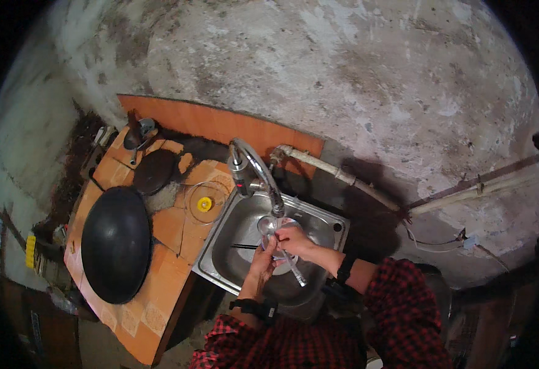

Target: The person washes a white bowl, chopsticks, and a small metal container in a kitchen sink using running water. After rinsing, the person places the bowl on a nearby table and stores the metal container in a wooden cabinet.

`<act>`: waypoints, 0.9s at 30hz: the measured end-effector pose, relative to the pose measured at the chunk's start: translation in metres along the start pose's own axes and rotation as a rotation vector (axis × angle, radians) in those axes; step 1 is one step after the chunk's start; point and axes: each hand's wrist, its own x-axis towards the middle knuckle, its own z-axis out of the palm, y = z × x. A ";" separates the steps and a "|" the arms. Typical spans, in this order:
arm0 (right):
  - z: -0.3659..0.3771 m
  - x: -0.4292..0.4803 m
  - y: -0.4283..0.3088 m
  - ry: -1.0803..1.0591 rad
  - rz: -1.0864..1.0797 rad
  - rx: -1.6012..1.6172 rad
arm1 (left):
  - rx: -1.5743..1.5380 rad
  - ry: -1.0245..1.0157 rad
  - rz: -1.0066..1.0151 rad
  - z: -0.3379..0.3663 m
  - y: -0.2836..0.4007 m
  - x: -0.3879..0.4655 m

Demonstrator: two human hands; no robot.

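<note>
At the stainless-steel sink (218, 226), both my hands are together under the spout of the chrome faucet (276, 203). My left hand (264, 258) grips what looks like a ladle or large spoon (300, 278), its shiny handle slanting down to the right. My right hand (293, 239) is closed around the same utensil near its head, just above the left fingers. Behind and below the hands lies a pale bowl or plate (285, 267), mostly covered by them. A pair of dark chopsticks (244, 246) rests in the basin, left of my left hand.
Left of the sink, a tiled counter (172, 230) bears a glass lid with yellow knob (204, 204), a large black domed pan or lid (117, 244) and a dark round cover (154, 171). A wrapped pipe (343, 175) runs along the wall behind the sink.
</note>
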 end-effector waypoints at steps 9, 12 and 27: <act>-0.029 -0.008 -0.021 -0.014 -0.198 -0.044 | 0.036 0.105 -0.061 -0.034 -0.009 0.010; -0.032 -0.009 -0.021 0.187 -0.166 0.305 | 0.110 0.225 0.050 -0.049 -0.021 0.021; 0.122 0.144 -0.051 0.105 0.564 0.729 | 0.082 0.531 0.074 -0.097 0.007 -0.050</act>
